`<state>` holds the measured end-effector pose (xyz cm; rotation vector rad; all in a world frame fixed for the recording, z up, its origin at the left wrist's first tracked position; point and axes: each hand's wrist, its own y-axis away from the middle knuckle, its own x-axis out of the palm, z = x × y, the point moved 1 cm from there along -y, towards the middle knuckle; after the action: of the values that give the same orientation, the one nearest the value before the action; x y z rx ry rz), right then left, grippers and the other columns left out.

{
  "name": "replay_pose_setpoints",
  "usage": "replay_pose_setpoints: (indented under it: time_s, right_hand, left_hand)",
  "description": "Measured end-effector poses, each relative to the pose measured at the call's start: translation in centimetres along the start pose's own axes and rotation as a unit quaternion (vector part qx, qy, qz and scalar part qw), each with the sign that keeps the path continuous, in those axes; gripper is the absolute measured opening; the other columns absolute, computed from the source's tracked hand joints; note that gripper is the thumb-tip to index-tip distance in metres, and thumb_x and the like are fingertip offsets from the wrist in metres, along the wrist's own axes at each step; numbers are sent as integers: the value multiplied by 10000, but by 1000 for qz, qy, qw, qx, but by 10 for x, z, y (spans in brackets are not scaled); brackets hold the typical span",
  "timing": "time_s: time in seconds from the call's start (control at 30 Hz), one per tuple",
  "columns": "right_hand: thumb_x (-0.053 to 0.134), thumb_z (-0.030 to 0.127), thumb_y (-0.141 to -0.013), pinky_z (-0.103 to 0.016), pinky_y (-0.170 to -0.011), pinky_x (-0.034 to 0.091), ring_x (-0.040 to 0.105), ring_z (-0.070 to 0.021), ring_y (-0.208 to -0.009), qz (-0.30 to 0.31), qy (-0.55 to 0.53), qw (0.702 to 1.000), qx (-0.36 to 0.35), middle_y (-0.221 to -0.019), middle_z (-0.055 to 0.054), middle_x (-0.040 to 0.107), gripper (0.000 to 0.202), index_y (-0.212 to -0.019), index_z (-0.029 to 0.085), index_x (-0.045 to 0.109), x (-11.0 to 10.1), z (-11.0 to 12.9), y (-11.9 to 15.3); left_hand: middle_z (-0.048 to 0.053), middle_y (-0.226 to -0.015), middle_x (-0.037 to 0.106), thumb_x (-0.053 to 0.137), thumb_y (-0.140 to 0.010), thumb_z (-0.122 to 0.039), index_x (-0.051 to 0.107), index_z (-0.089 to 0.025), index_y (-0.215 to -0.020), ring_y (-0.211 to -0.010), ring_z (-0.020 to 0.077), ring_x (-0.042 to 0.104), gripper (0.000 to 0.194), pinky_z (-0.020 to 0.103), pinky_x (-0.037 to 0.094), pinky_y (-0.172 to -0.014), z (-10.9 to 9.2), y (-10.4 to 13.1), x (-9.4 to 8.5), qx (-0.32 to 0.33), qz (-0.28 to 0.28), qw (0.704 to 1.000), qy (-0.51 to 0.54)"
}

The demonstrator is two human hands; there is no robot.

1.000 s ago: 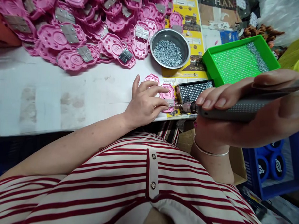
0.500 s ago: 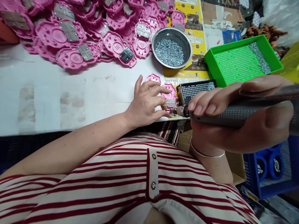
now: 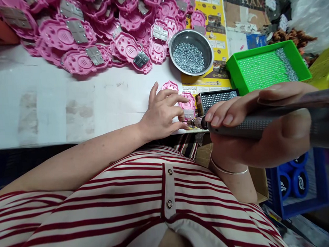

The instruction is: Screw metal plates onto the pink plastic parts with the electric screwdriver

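My right hand [image 3: 256,131] is wrapped round a dark grey power screwdriver [image 3: 242,125], its metal chuck pointing left. The driver's thin tip ends at my left hand [image 3: 162,114], where thumb and forefinger pinch close together; what they hold is too small to make out. Just beyond those fingertips lies a pink plastic part [image 3: 187,103] with a grey metal plate [image 3: 189,114]. A second pink part [image 3: 170,86] sits behind my left fingers, partly hidden. To their right is a small black perforated tray [image 3: 216,99] with a few screws.
Many pink parts with metal plates [image 3: 83,61] are heaped at the back left. A steel bowl of screws [image 3: 190,52] stands behind my hands. A green tray [image 3: 262,69] is at the right. Below the table, a blue crate [image 3: 288,211] holds round blue items.
The view has shifted slightly. My right hand and the driver's rear have moved a little to the left; my left hand keeps its pinch near the tip.
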<state>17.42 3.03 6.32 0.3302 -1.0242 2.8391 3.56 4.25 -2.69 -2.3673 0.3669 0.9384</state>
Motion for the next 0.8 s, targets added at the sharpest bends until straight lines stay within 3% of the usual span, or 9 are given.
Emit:
replay_pose_setpoints:
  time_s: [0.17, 0.37, 0.57, 0.8]
  right_hand:
    - [652, 365, -819, -244, -379, 468, 451, -79, -374, 12, 7, 1000, -13, -529, 99, 562, 135, -874, 242, 670, 2, -3, 1]
    - [717, 352, -806, -315, -494, 495, 519, -120, -454, -12, 35, 985, 167, -528, 85, 597, 166, -771, 246, 595, 9, 24, -5]
    - [681, 299, -832, -307, -534, 510, 539, -107, -488, -1, 23, 985, 171, -553, 88, 596, 94, -796, 243, 615, 8, 28, -7]
    - [686, 373, -847, -309, -534, 512, 532, -105, -474, 3, 23, 985, 173, -542, 91, 588, 160, -790, 246, 607, 8, 30, -6]
  left_hand:
    - [-12, -1196, 699, 748, -785, -472, 646, -229, -691, -1217, 262, 519, 280, 619, 132, -1218, 1, -1, 1, -18, 0, 1000, -2]
    - [-7, -1199, 707, 756, -788, -477, 713, -261, -710, -1227, 291, 520, 233, 638, 126, -1204, 0, -3, -1, -26, 18, 999, 15]
    - [-7, -1217, 703, 770, -779, -488, 730, -270, -699, -1230, 284, 512, 236, 637, 117, -1203, 0, -4, -3, -38, 25, 998, 39]
    - [-5, -1230, 691, 774, -785, -478, 721, -254, -691, -1223, 248, 502, 249, 602, 152, -1204, 1, -3, -3, -54, 21, 997, 58]
